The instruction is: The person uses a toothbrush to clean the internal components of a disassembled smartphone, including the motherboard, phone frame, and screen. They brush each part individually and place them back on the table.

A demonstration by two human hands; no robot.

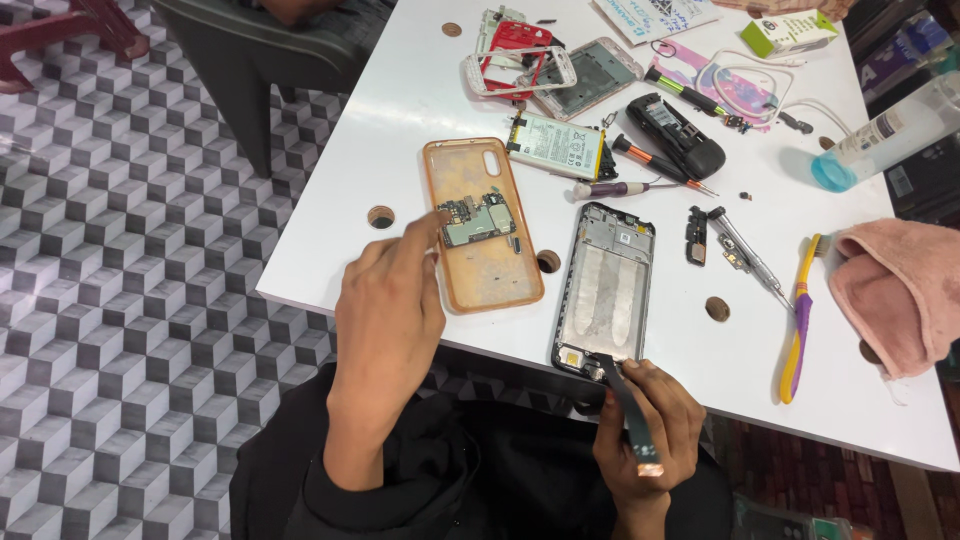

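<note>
Item: circuit board (478, 220), thin, light, fragile; lies inside orange phone case (483, 224) on desk (400, 120). My left hand (388, 310) fingertip touches its left edge—lift by edges. My right hand (648, 425) fingers clamp flex strip (630, 415), below-right of case.

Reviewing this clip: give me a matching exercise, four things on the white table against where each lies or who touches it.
Things:
1. circuit board
2. flat cable strip
3. toothbrush
4. battery

Places:
A. beside the pink cloth, near the table's right end
B. inside the orange phone case, touched by the left hand
C. past the orange phone case, farther from the person
D. held by the right hand at the phone frame's near end

Pairs: 1-B, 2-D, 3-A, 4-C
</note>
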